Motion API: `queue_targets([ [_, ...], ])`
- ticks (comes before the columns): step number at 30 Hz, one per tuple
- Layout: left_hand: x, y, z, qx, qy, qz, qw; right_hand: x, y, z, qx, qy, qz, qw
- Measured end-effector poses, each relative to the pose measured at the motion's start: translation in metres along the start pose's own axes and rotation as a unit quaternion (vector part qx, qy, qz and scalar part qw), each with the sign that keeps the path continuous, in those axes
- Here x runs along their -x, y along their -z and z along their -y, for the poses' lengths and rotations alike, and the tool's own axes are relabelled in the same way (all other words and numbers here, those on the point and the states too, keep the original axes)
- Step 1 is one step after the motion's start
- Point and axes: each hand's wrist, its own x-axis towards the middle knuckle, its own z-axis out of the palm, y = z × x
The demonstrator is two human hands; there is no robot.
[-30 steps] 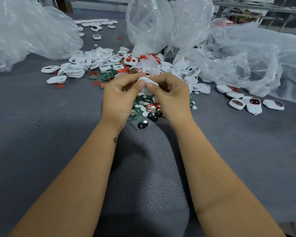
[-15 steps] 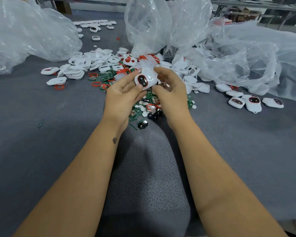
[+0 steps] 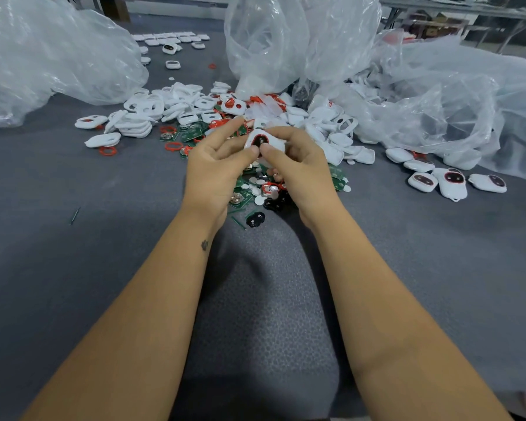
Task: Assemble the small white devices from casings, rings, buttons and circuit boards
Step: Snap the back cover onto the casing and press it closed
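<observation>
Both hands hold one small white device (image 3: pixel 266 141) above the parts pile; its face with a red ring and dark button points toward me. My left hand (image 3: pixel 216 168) grips its left side, thumb tip on the lower face. My right hand (image 3: pixel 298 167) grips its right side, thumb beside the left thumb. Under the hands lie green circuit boards (image 3: pixel 192 133), white round buttons (image 3: pixel 257 191), black pieces (image 3: pixel 255 219) and red rings (image 3: pixel 108 151). A heap of white casings (image 3: pixel 152 112) spreads behind and to the left.
Three assembled devices (image 3: pixel 453 181) lie on the grey felt table (image 3: pixel 73 268) at right. Large clear plastic bags (image 3: pixel 52 53) stand at the left, back centre and right. More white casings (image 3: pixel 172 38) lie in rows far back. A thin green sliver (image 3: pixel 74 214) lies at left.
The device was turned over from its white back to show the red-ringed face. Both hands then lowered it slightly and brought their thumbs together on its front.
</observation>
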Motion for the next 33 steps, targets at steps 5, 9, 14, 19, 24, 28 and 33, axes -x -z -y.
queue_targets([
  [5,-0.0023,0.0028,-0.0007,0.033,0.013,-0.013,0.999,-0.0011,0.0,0.0016,-0.081,-0.018,-0.012,0.996],
  [9,-0.0001,0.002,0.0031,-0.061,-0.04,0.046,0.996,-0.0005,0.0004,0.0026,-0.061,-0.008,0.007,0.998],
  [14,0.0002,0.0025,0.0035,-0.082,-0.058,0.037,0.994,0.0003,0.0004,0.0015,-0.037,0.005,0.006,0.999],
  [19,0.0001,0.0008,0.0039,-0.106,-0.061,0.027,0.992,-0.0003,-0.0031,-0.003,-0.021,0.02,-0.003,1.0],
  [24,-0.0006,0.002,0.0036,-0.106,-0.071,0.018,0.992,-0.0003,-0.0031,-0.0019,-0.01,0.027,0.0,1.0],
  [28,-0.0013,0.0021,0.0056,-0.091,-0.07,0.024,0.993,-0.0019,-0.0012,-0.0013,-0.021,0.015,-0.008,1.0],
  [33,-0.0015,-0.001,0.0056,-0.086,-0.066,0.028,0.994,-0.0007,0.0005,0.0006,-0.032,0.027,-0.008,0.999],
])
